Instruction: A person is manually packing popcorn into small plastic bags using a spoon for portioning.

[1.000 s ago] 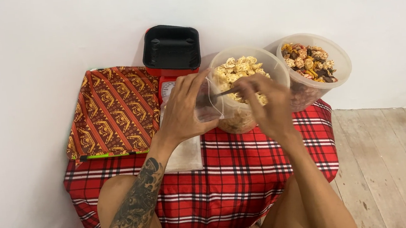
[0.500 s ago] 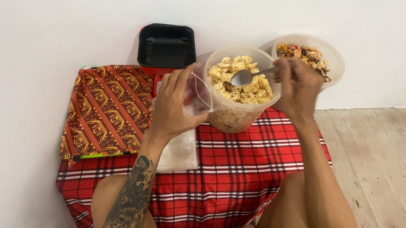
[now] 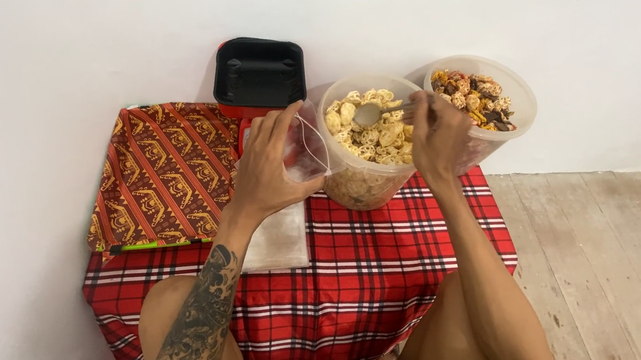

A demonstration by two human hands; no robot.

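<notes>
My left hand grips a small clear plastic bag, held open against the left side of a clear tub filled with pale ring-shaped crackers. My right hand holds a metal spoon whose bowl sits in the crackers near the tub's top. A second clear tub of mixed brown and orange snacks stands just right of the first, behind my right hand.
A red kitchen scale carrying a black tray stands against the white wall. A patterned red cloth with a green pen lies left. A stack of clear bags rests on the red plaid tablecloth. Wooden floor at right.
My right hand drew the spoon away from the bag, swung it right over the tub, then dipped its bowl into the crackers. The left hand kept the bag in place.
</notes>
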